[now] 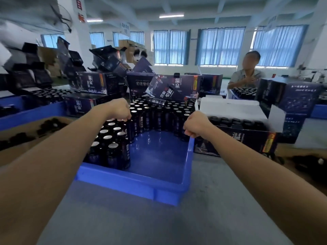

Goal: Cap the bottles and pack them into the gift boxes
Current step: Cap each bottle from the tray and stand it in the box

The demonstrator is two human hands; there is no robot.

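I look down on a blue tray (134,179) on the grey table (212,209). The bottles (113,156) stand in it along the left wall and across the back, and the near right part of the floor is bare. Many of them show a silver top, so I judge they have no cap yet.

My left hand (119,109) is over the left group. Its fingers are curled downward and the tips pinch the top of one bottle (126,128) in the row. My right hand (195,125) is a closed fist just above the right rim of the tray. From this side I cannot tell if it has a cap inside or nothing at all.

The open gift box (235,138) stands just beside the tray on the right, with capped bottles in a row inside. Loose black caps (19,137) lie in a cardboard box (10,152) at the left.

What can go wrong:
- The bottles stand tight, touching each other. If I lift one at an angle, it may pull the neighbour over toward the bare floor of the tray.
- Only the top is pinched, so the bottle can slip out.
- The right fist is near the rim and can knock it.
- An uncapped bottle may go into the box by mistake.
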